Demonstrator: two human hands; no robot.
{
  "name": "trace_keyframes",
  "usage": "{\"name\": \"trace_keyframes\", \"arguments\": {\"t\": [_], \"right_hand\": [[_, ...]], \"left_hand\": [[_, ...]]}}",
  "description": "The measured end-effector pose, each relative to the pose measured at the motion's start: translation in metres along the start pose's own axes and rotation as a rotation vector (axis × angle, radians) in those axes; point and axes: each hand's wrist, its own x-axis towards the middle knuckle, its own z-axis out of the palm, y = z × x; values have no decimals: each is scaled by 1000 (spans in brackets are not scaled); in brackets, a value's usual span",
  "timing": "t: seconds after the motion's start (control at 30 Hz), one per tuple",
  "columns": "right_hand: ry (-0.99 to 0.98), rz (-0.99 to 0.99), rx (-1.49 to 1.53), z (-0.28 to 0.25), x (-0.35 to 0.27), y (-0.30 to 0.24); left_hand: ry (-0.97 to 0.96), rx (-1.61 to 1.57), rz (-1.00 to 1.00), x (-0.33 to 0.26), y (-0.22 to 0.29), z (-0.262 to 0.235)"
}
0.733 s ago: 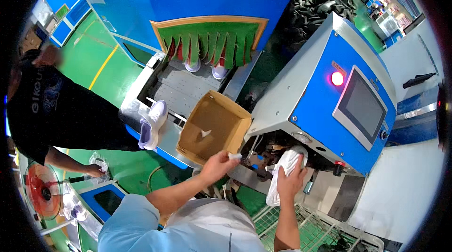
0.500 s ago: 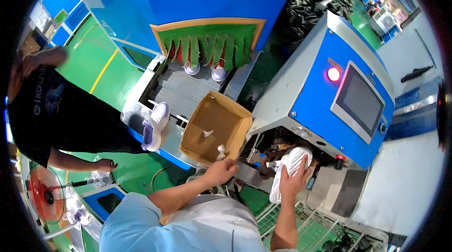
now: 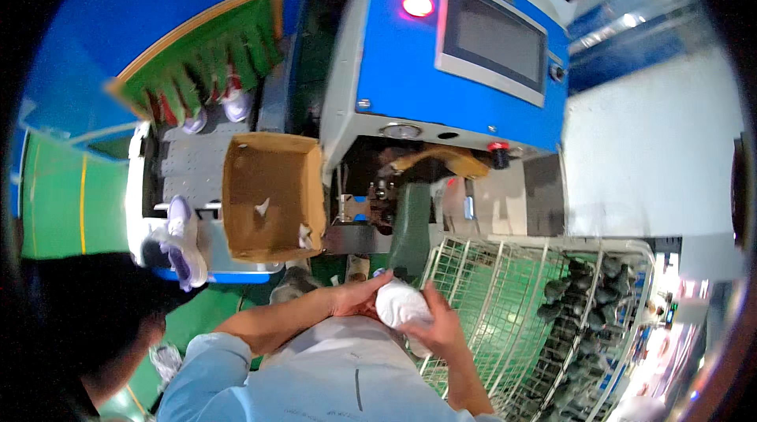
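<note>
Close to my waist I hold a white shoe (image 3: 400, 305) with its ribbed sole facing up. My left hand (image 3: 356, 298) grips one end, where a bit of lilac shows. My right hand (image 3: 440, 324) wraps round the other side, with the thumb toward the sole. Just beyond the shoe a smooth dark green, last-like shape (image 3: 412, 225) sticks out below the blue machine (image 3: 394, 59). To the left of it stands a cardboard box (image 3: 272, 170) with small white scraps inside.
A lilac-and-white shoe (image 3: 183, 241) rests at the conveyor's (image 3: 185, 158) near end. More shoes (image 3: 235, 105) show under a green fringed curtain (image 3: 213, 71). At the right, a white wire rack (image 3: 505, 296) holds several dark lasts (image 3: 603, 288). A person in black (image 3: 87, 319) is close on my left.
The view has swung right. My right hand has brought the white shoe from the machine's opening down to my waist. My left hand has left the box's edge and taken hold of the shoe.
</note>
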Motion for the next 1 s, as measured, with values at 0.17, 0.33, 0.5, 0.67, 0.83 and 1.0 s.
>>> {"name": "trace_keyframes", "arguments": {"t": [0.17,0.33,0.5,0.67,0.83,1.0], "right_hand": [[2,402,822,7,84,-2],[206,308,1339,33,83,8],[513,166,1325,-82,-41,43],[1036,-287,1408,-183,-140,73],[995,-931,1957,-289,-166,145],[1351,-498,1866,-347,-162,173]], "left_hand": [[163,118,59,8,-16,-27],[379,69,269,-23,-12,-41],[443,449,542,-78,6,-37],[725,676,551,-93,11,20],[797,726,589,-73,8,51],[887,630,677,-86,5,63]]}}
